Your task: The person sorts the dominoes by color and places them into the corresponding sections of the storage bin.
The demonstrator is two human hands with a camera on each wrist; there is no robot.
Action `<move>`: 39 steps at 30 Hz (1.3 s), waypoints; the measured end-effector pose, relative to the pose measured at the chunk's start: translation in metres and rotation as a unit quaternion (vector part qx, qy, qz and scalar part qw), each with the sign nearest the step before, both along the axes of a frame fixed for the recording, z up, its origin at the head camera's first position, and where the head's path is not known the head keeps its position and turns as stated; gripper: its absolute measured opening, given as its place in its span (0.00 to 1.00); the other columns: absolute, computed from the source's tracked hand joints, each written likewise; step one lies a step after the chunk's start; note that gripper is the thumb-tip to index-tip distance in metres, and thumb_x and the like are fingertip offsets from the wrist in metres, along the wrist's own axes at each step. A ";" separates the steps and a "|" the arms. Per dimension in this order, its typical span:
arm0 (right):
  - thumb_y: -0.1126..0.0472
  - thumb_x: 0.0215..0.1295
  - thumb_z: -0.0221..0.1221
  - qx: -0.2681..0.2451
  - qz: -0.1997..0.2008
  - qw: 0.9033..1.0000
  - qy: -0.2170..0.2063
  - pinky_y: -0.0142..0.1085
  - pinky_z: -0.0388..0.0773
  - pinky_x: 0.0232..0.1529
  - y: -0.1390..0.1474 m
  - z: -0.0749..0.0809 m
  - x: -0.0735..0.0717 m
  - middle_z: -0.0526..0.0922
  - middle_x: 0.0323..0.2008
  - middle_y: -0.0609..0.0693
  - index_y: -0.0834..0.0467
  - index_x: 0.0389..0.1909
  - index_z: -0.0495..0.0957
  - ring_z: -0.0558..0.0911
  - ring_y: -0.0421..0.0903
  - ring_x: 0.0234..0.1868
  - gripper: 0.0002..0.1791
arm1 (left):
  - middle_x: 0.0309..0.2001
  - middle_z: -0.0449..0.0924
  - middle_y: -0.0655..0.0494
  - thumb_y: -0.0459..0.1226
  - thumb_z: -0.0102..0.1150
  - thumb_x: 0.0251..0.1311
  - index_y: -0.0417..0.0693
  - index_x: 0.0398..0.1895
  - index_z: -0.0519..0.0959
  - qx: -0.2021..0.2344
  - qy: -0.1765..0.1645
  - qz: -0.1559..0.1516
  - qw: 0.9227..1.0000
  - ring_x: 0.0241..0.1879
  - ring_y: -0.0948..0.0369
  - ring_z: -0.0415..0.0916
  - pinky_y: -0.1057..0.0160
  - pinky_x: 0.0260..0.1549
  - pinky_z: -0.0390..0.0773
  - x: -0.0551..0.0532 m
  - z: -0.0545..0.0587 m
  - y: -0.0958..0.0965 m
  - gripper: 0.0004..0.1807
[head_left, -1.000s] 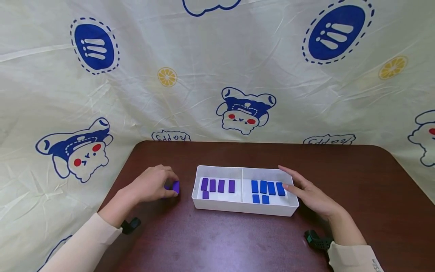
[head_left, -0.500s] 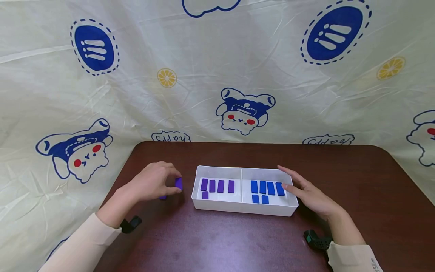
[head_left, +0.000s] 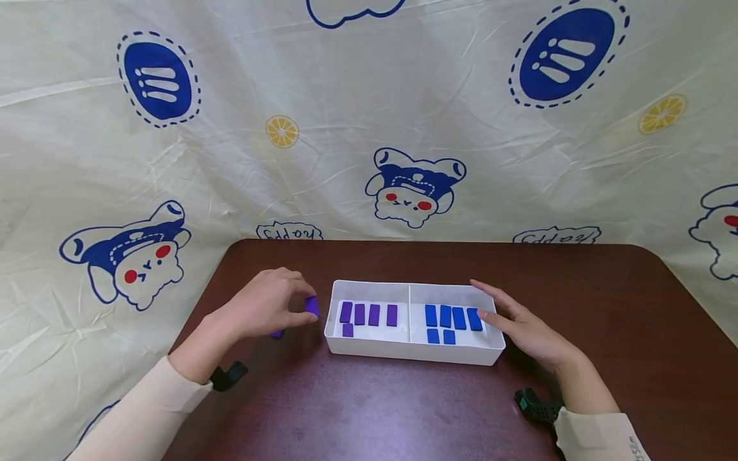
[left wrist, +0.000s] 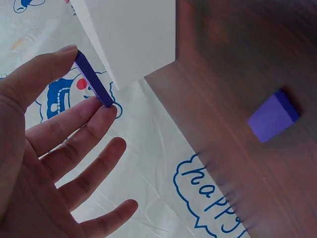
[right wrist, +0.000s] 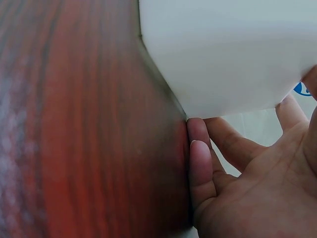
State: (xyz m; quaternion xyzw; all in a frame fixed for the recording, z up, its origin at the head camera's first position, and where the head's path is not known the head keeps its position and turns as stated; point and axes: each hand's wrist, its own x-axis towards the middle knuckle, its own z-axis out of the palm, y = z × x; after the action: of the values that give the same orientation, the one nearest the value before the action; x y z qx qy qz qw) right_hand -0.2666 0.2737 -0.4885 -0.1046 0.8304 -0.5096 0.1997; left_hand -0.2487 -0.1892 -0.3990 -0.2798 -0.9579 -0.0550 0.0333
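Note:
My left hand [head_left: 266,304] pinches a small flat purple block [head_left: 312,306] between thumb and fingertips, just left of the white divided tray [head_left: 403,351]. In the left wrist view the held block [left wrist: 93,79] is seen nearly edge-on, and the other fingers are spread. Another purple block [left wrist: 272,119] lies on the table, mostly hidden under the left hand in the head view. My right hand [head_left: 533,339] holds the tray's right end, thumb over the rim and fingers against the outside wall. Several purple blocks [head_left: 375,315] lie in the left compartment, several blue blocks [head_left: 446,316] in the right.
The brown wooden table [head_left: 369,410] has rounded far corners. A pale printed cloth [head_left: 334,77] hangs behind it and down the left side. A thin divider [head_left: 410,314] splits the tray into two compartments.
My left hand has lifted a purple block off the table and moved it rightward toward the tray, uncovering part of another block. The right hand stays at the tray's end.

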 end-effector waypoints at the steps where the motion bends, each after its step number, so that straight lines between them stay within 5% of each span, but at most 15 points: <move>1: 0.42 0.69 0.52 0.000 0.000 1.000 0.000 0.76 0.45 0.59 0.000 0.000 0.000 0.42 0.78 0.52 0.26 0.72 0.50 0.41 0.66 0.76 0.34 | 0.39 0.81 0.67 0.58 0.67 0.50 0.59 0.42 0.85 0.001 0.000 -0.001 1.000 0.43 0.62 0.75 0.57 0.45 0.73 0.000 0.001 0.001 0.21; 13: 0.41 0.69 0.52 0.000 -0.002 1.000 0.002 0.76 0.45 0.59 0.000 -0.001 -0.001 0.42 0.78 0.52 0.26 0.72 0.50 0.41 0.66 0.76 0.34 | 0.39 0.82 0.65 0.58 0.67 0.50 0.57 0.43 0.85 0.014 0.008 -0.009 1.000 0.43 0.63 0.74 0.57 0.46 0.72 0.001 0.010 0.022 0.22; 28: 0.42 0.69 0.52 -0.002 0.003 1.000 0.004 0.76 0.45 0.59 0.001 -0.002 -0.001 0.42 0.78 0.52 0.27 0.72 0.50 0.41 0.66 0.76 0.34 | 0.41 0.82 0.66 0.59 0.66 0.51 0.60 0.46 0.84 0.009 0.002 -0.018 1.000 0.51 0.61 0.74 0.49 0.60 0.66 0.002 0.010 0.048 0.23; 39: 0.42 0.69 0.52 -0.002 0.002 1.000 0.006 0.76 0.44 0.58 0.001 -0.003 -0.001 0.42 0.78 0.52 0.27 0.72 0.50 0.40 0.66 0.76 0.34 | 0.36 0.81 0.69 0.62 0.63 0.52 0.64 0.43 0.85 -0.007 -0.002 -0.015 1.000 0.41 0.66 0.69 0.58 0.43 0.62 0.000 0.001 0.067 0.21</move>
State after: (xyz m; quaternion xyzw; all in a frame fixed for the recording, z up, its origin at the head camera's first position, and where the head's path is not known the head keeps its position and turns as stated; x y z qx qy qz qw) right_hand -0.2679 0.2746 -0.4913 -0.1100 0.8304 -0.5100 0.1954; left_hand -0.2485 -0.1221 -0.3981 -0.2944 -0.9540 -0.0489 0.0288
